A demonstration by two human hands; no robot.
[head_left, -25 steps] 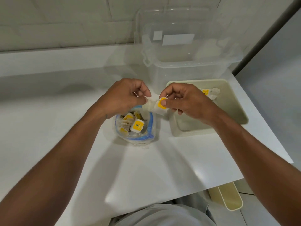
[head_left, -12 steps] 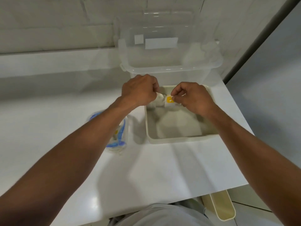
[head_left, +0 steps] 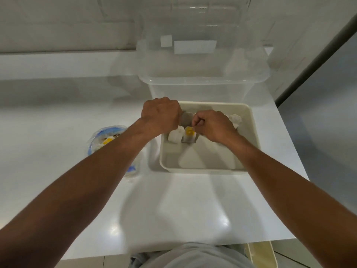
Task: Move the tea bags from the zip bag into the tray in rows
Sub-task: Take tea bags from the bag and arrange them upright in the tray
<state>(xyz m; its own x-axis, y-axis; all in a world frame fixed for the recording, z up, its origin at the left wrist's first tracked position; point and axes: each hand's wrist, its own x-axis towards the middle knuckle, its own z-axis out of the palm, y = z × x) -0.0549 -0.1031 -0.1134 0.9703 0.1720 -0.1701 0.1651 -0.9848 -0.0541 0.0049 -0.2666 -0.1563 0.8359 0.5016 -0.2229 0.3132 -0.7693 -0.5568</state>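
A cream tray [head_left: 204, 169] lies on the white counter. Both my hands are over its far left part. My left hand [head_left: 160, 115] is closed above a white tea bag [head_left: 175, 135] that hangs just under it. My right hand [head_left: 212, 122] pinches a string with a yellow tag [head_left: 189, 131] close beside the bag. Another tea bag [head_left: 234, 119] lies in the tray's far right corner, partly behind my right hand. The zip bag [head_left: 108, 140], clear with blue trim and yellow-tagged tea bags inside, sits left of the tray, partly hidden by my left forearm.
A large clear plastic bin [head_left: 202, 80] stands right behind the tray against the tiled wall. The counter's front edge runs near my body, and a cream bin [head_left: 260, 254] is on the floor below at the right. The counter's right edge is close to the tray.
Both hands carried the tea bag from above the zip bag rightward over the tray and lowered it toward the tray's far left part. The camera view shifted right too.
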